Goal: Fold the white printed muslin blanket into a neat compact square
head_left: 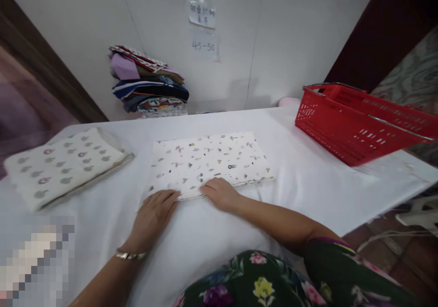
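A folded white cloth point(208, 158) with small printed figures and plants lies flat on the white-covered table in front of me. My left hand point(156, 212), with a metal bracelet at the wrist, is closed over its near left corner, fingers together on top. Along the near edge, right of that, my right hand point(221, 194) has its fingers curled on the cloth's layers. Both thumbs are mostly hidden. To the left sits another folded cloth point(68, 163), cream with grey and reddish round prints.
A red plastic basket point(342, 120) with metal handles stands at the table's right end. Against the wall behind the table rises a stack of folded fabrics point(150, 81). Paper signs point(202, 15) hang on the wall. The white table cover point(290, 197) extends beneath the cloths.
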### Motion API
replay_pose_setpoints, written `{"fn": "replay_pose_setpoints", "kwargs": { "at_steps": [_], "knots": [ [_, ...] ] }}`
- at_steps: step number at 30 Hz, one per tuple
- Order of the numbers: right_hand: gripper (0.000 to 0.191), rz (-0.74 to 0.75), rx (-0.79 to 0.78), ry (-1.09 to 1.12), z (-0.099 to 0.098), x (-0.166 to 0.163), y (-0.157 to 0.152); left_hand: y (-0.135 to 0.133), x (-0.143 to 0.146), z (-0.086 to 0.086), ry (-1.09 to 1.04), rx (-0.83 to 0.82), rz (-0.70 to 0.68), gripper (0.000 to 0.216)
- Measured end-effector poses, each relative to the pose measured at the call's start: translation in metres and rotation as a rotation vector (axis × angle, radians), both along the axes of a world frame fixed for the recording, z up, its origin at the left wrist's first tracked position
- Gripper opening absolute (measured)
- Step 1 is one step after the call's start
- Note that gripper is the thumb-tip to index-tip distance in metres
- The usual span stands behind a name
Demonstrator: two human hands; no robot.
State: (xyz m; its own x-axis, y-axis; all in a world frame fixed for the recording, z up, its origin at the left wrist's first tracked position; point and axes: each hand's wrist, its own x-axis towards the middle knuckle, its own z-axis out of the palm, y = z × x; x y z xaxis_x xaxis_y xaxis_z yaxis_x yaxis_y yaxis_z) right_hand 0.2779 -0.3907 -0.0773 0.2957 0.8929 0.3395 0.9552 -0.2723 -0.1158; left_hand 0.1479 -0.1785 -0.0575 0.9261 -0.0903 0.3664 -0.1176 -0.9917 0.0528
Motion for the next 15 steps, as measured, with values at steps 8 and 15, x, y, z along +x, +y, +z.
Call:
{"fn": "replay_pose_setpoints", "kwargs": {
  "at_steps": [8,15],
  "knots": [
    [0.023,-0.063,-0.021,-0.088,0.006,0.04,-0.082,0.008,-0.001,-0.007,-0.021,0.01,-0.035,0.035],
    [0.028,-0.252,-0.013,-0.09,0.018,0.074,-0.206,0.01,0.001,-0.012,-0.009,0.02,-0.037,0.036]
  ]
}}
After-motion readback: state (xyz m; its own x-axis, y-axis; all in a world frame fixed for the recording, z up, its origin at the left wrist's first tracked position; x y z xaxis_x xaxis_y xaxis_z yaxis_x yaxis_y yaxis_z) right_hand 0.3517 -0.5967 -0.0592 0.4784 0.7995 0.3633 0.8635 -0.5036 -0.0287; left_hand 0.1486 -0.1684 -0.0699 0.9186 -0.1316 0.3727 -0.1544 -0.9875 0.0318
